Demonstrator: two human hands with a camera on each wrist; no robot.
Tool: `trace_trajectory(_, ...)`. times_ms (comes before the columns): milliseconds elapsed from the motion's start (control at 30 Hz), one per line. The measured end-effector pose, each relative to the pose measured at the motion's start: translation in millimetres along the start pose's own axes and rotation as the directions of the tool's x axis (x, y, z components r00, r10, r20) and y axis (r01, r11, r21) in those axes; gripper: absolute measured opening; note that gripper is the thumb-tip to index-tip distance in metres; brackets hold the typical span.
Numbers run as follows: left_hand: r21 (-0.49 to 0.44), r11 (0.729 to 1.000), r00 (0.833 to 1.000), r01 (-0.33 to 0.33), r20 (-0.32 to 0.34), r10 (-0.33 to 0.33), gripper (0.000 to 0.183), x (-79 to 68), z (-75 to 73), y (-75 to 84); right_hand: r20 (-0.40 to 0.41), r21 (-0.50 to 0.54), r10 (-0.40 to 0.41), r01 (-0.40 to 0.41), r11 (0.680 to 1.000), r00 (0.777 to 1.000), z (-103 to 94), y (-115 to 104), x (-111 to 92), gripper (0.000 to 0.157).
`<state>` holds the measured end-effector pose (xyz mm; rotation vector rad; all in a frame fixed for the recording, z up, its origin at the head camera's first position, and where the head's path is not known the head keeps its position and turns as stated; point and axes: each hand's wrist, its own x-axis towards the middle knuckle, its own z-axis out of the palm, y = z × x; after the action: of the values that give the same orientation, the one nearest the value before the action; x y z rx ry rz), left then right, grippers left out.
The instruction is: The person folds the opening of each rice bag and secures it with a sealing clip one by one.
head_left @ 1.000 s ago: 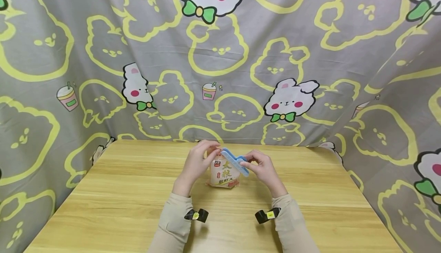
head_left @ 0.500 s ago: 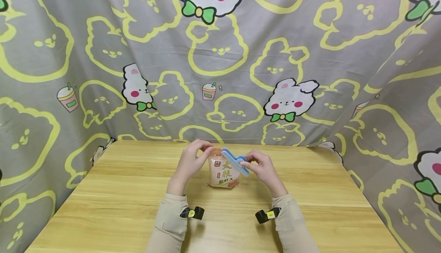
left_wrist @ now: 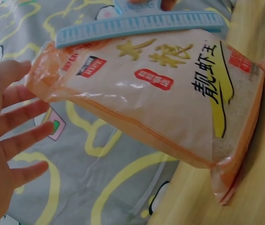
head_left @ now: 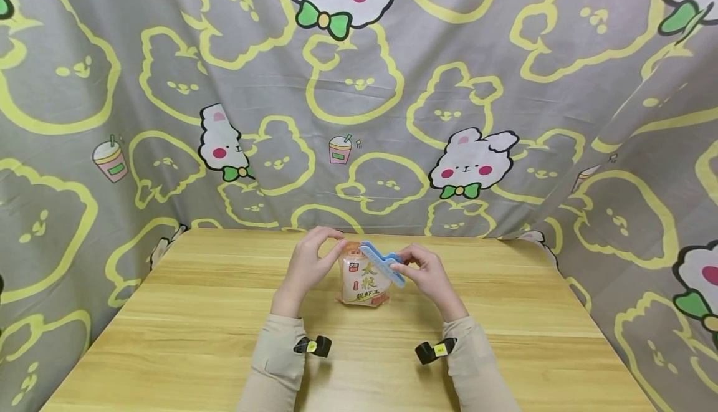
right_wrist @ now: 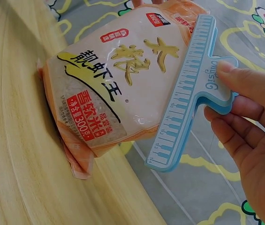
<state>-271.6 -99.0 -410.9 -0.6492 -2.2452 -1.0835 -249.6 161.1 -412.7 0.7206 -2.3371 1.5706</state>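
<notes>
A small bag of rice (head_left: 359,287), clear and orange with gold and black lettering, stands on the wooden table. A blue sealing clip (head_left: 382,265) with a piano-key pattern lies slantwise across its top right corner. My right hand (head_left: 429,275) pinches the clip's handle between thumb and fingers; in the right wrist view the clip's long bar (right_wrist: 181,93) runs along the bag's edge. My left hand (head_left: 308,264) pinches the bag's orange top left corner (left_wrist: 48,70), the thumb in front and the index finger partly hidden behind it. Its other fingers are spread.
The wooden table (head_left: 213,325) surrounds the bag on all sides. A grey patterned curtain (head_left: 269,88) hangs behind the table and along both sides. Black wrist cameras (head_left: 320,346) are strapped over both beige sleeves (head_left: 277,356).
My left hand has moved a little left, out to the bag's top left corner, so more of the bag's top shows. My right hand and the clip have stayed put.
</notes>
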Motion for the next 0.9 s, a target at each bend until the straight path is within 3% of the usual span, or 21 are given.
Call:
trace_trajectory(233, 0.05, 0.992, 0.989, -0.118, -0.087, 0.122, 0.011, -0.7, 5.4, -8.3, -0.002, 0.005, 0.009, -0.009, 1.0, 1.0, 1.1, 3, 0, 0.01)
trace_trajectory(433, 0.101, 0.981, 0.977, -0.168, -0.119, 0.179, 0.011, -1.2, 9.0, -12.7, -0.009, 0.006, 0.016, -0.016, 1.0, 1.0, 1.9, 4, 0, 0.01)
trace_trajectory(567, 0.108, 0.979, 0.976, -0.175, -0.114, 0.187, 0.012, -1.6, 9.3, -12.6, -0.014, 0.001, 0.019, -0.019, 1.0, 1.0, 2.3, 3, 0, 0.01)
trace_trajectory(900, 0.026, 0.989, 0.985, -0.148, -0.081, 0.149, 0.009, -1.9, 7.1, -13.7, -0.005, -0.005, 0.02, -0.02, 1.0, 1.0, 2.6, 1, 0, 0.009)
